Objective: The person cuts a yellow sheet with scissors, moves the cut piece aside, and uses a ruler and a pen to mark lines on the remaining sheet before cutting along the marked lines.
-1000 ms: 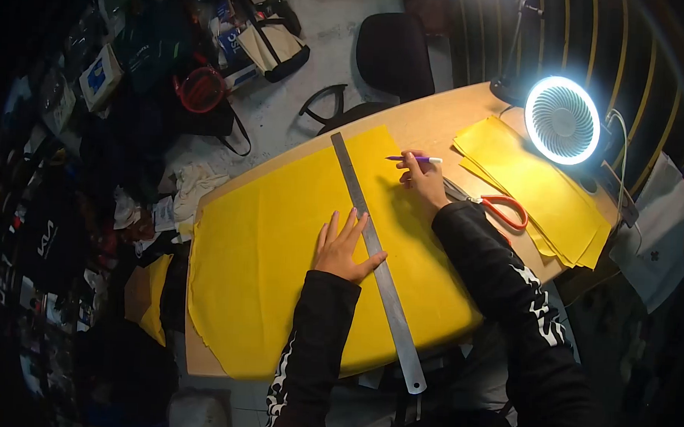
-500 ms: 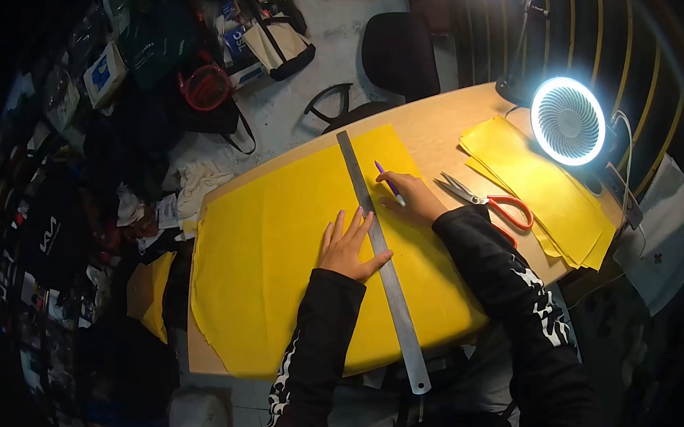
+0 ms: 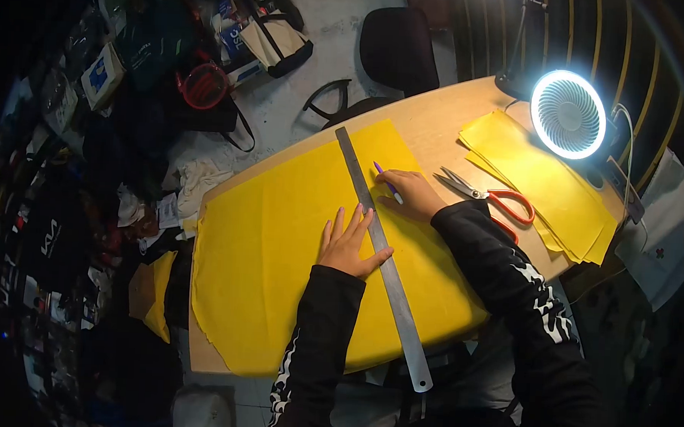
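Observation:
A large yellow fabric sheet (image 3: 256, 263) covers most of the wooden table. Across it lies a long metal ruler (image 3: 400, 315), its near end reaching past the table's front edge. My left hand (image 3: 348, 243) rests with fingers spread, fingertips and thumb on the ruler and the palm side over the fabric. To the right of the ruler, my right hand (image 3: 410, 195) is closed around a purple and white pen (image 3: 379, 169), held at a slant close over the fabric. Scissors with red handles (image 3: 484, 195) lie beside my right wrist, blades partly apart.
Folded yellow fabric pieces (image 3: 542, 180) are stacked at the table's right. Behind them a lit ring-shaped fan (image 3: 568, 115) stands next to cables. A black chair (image 3: 399, 48) is beyond the wooden table (image 3: 469, 97). Bags and clutter fill the floor at left, including a red mesh basket (image 3: 205, 85).
Both hands keep nearly the same places on the ruler and pen. The whole view has shifted very slightly.

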